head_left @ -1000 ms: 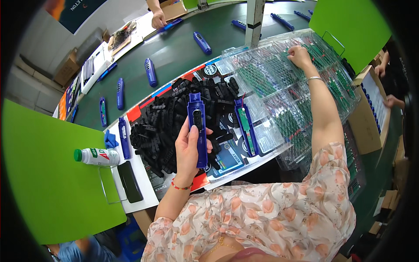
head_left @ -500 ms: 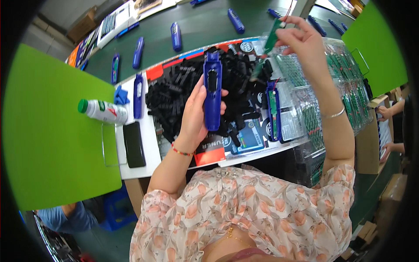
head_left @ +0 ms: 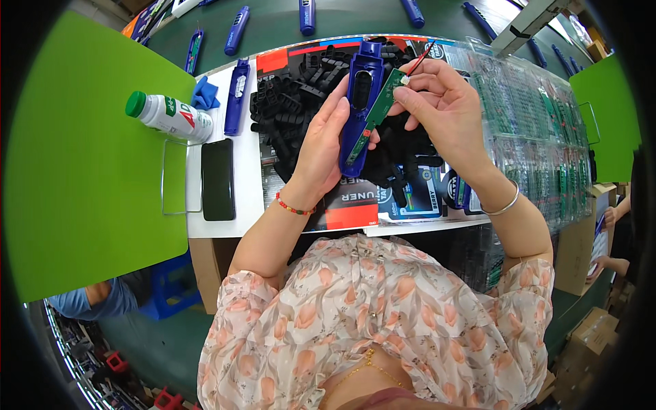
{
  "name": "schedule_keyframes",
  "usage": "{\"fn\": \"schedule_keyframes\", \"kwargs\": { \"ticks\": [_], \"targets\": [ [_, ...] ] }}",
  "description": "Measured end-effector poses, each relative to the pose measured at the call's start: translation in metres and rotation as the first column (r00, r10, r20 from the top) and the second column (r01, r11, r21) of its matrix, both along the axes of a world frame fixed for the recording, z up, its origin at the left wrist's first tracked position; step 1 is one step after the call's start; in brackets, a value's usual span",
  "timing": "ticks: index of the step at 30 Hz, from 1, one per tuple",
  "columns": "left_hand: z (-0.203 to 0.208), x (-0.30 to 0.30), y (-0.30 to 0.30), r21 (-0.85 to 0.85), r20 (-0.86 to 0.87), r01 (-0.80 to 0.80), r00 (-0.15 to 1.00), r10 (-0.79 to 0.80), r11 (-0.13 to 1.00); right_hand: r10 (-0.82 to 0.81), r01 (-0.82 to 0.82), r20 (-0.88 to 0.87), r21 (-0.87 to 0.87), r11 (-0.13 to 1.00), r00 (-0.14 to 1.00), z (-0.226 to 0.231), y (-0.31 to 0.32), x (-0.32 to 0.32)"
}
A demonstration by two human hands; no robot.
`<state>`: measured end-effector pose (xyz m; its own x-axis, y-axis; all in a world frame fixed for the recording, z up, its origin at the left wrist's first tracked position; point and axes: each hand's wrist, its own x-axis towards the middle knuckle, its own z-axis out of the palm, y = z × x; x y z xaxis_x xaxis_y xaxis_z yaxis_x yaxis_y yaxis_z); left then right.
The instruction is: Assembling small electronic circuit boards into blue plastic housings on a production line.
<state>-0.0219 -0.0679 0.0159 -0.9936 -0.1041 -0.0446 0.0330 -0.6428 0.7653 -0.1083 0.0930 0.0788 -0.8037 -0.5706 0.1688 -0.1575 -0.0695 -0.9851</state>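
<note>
My left hand (head_left: 322, 147) is closed round a long blue plastic housing (head_left: 354, 126) with an oval window near its upper end. A narrow green circuit board (head_left: 384, 102) is pinched at its upper part between the fingers of my right hand (head_left: 444, 113). Red and dark wires stick up from the board's top end. The board lies slantwise over the housing, its lower end at the housing's bottom; whether it is seated inside, I cannot tell. Under and around both hands spreads a pile of small black parts (head_left: 290, 102).
Clear plastic trays of green boards (head_left: 509, 130) stand at the right. To the left are another blue housing (head_left: 237, 96), a blue cloth (head_left: 206, 93), a white bottle with a green cap (head_left: 171, 116) and a black phone (head_left: 218, 181). Green panels (head_left: 89, 184) flank the table. More blue housings (head_left: 236, 31) lie beyond.
My right hand has brought the green board down and left from the trays onto the housing. The housing in my left hand has tilted slightly and shifted right in the picture; the view has moved too.
</note>
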Motion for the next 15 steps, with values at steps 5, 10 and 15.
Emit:
{"fn": "schedule_keyframes", "kwargs": {
  "ticks": [5, 10, 15],
  "targets": [
    [0.001, 0.001, 0.0, -0.02, -0.029, -0.024, 0.999, 0.023, 1.0, 0.02, -0.02, -0.001, 0.031, 0.999, 1.0, -0.004, -0.004, 0.0],
    [-0.002, 0.002, -0.001, -0.098, -0.032, -0.036, 0.999, 0.033, 0.995, 0.057, -0.057, 0.002, 0.087, 0.995, 0.998, -0.002, -0.005, -0.007],
    [-0.002, 0.002, -0.001, -0.132, -0.048, 0.006, 0.999, -0.012, 0.991, 0.079, -0.082, 0.026, 0.111, 0.99, 0.997, -0.006, -0.009, -0.01]
  ]
}}
